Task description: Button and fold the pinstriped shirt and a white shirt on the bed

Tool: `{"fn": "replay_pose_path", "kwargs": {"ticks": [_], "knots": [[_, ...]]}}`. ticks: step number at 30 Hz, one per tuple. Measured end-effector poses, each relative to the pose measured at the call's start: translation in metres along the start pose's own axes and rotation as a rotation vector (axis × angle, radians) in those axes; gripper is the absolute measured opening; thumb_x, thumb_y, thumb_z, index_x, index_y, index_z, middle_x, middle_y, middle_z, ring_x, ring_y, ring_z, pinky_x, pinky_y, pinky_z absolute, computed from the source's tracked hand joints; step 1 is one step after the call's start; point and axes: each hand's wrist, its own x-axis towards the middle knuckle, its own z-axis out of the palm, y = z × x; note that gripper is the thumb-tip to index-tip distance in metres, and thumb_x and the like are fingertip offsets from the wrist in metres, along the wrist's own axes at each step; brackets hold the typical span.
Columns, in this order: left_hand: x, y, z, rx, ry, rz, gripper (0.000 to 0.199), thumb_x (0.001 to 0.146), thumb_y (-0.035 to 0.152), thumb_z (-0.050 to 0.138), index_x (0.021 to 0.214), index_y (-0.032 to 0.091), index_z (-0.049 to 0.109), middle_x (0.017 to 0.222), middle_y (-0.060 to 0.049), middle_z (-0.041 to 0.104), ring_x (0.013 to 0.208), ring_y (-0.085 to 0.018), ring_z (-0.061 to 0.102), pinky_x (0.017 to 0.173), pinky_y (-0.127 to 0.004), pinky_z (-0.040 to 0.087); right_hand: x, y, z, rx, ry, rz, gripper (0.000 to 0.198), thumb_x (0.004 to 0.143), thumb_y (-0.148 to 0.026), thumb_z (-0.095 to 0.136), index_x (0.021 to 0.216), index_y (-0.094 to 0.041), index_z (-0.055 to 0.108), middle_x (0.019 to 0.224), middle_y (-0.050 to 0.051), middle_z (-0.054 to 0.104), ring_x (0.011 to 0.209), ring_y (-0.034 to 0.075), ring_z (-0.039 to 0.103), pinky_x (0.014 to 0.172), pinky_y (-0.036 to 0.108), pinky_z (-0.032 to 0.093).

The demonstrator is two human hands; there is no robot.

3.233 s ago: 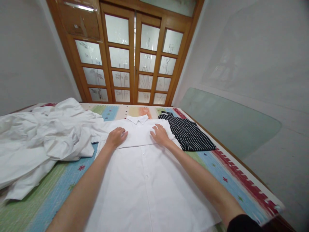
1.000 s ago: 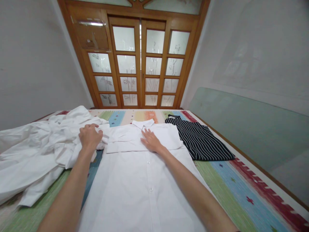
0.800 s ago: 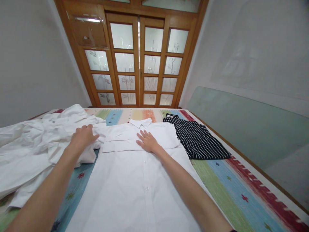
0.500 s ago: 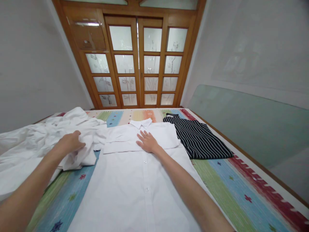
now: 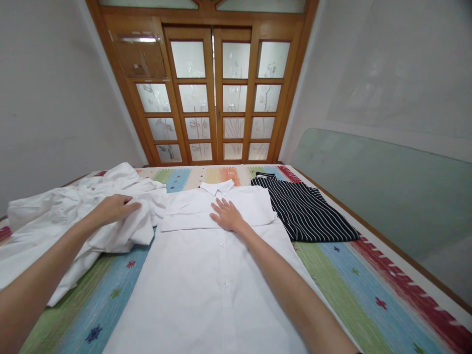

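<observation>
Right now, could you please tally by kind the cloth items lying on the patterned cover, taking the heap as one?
Flat white shirt: 1
White heap: 1 (its separate pieces cannot be told apart)
Striped garment: 1
Total: 3

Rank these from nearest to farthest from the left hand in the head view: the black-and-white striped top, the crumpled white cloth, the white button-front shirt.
From the left hand:
1. Crumpled white cloth: on the left, right at the hand.
2. White button-front shirt: in the middle, under the right hand.
3. Black-and-white striped top: on the right, past the shirt.
</observation>
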Motion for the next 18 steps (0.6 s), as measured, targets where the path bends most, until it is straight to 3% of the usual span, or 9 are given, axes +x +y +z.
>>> {"fn": "replay_pose_path", "kwargs": {"ticks": [4, 8, 12, 14, 18], "knots": [[0.003, 0.025, -0.016, -0.054, -0.075, -0.023, 0.026, 0.076, 0.040, 0.057, 0.073, 0.016, 0.069, 0.076, 0.001, 0.071, 0.078, -0.019, 0.060, 0.069, -0.023, 0.042, -0.001, 0.000, 0.000, 0.002, 0.009, -0.002, 0.058, 0.099, -0.050, 0.030, 0.150, -0.022, 0.036, 0.160, 0.007, 0.023, 0.147, 0.027, 0.018, 0.118, 0.047, 0.014], [-0.001, 0.054, -0.012, -0.410, -0.182, -0.161, 0.029, 0.076, 0.042, 0.058, 0.076, 0.014, 0.069, 0.074, -0.002, 0.071, 0.071, -0.020, 0.062, 0.064, -0.026, 0.046, 0.000, 0.000, 0.001, 0.014, 0.023, -0.008, 0.058, 0.099, -0.049, 0.032, 0.149, -0.021, 0.038, 0.159, 0.009, 0.025, 0.147, 0.028, 0.020, 0.117, 0.047, 0.015], [-0.003, 0.078, 0.020, -0.824, -0.303, -0.246, 0.020, 0.071, 0.035, 0.066, 0.071, 0.014, 0.066, 0.071, -0.005, 0.071, 0.067, -0.021, 0.066, 0.063, -0.029, 0.052, 0.003, 0.005, 0.003, 0.075, 0.042, -0.007, 0.053, 0.100, -0.046, 0.030, 0.145, -0.021, 0.045, 0.157, 0.008, 0.031, 0.146, 0.027, 0.024, 0.117, 0.046, 0.017], [-0.004, 0.092, 0.041, -1.022, -0.286, -0.292, 0.016, 0.076, 0.029, 0.061, 0.070, 0.014, 0.062, 0.068, -0.006, 0.070, 0.066, -0.021, 0.067, 0.064, -0.031, 0.054, 0.005, 0.009, 0.003, 0.136, 0.068, 0.004, 0.049, 0.102, -0.042, 0.027, 0.140, -0.022, 0.051, 0.154, 0.007, 0.037, 0.144, 0.024, 0.029, 0.116, 0.044, 0.020], [-0.016, 0.128, 0.078, -1.376, -0.296, -0.345, 0.017, 0.086, 0.017, 0.046, 0.081, 0.013, 0.062, 0.075, -0.010, 0.071, 0.074, -0.022, 0.071, 0.072, -0.036, 0.058, 0.010, 0.019, 0.002, 0.438, 0.150, 0.054, 0.061, 0.103, -0.042, 0.014, 0.115, -0.018, 0.069, 0.125, 0.010, 0.066, 0.122, 0.021, 0.056, 0.106, 0.036, 0.035]]}}
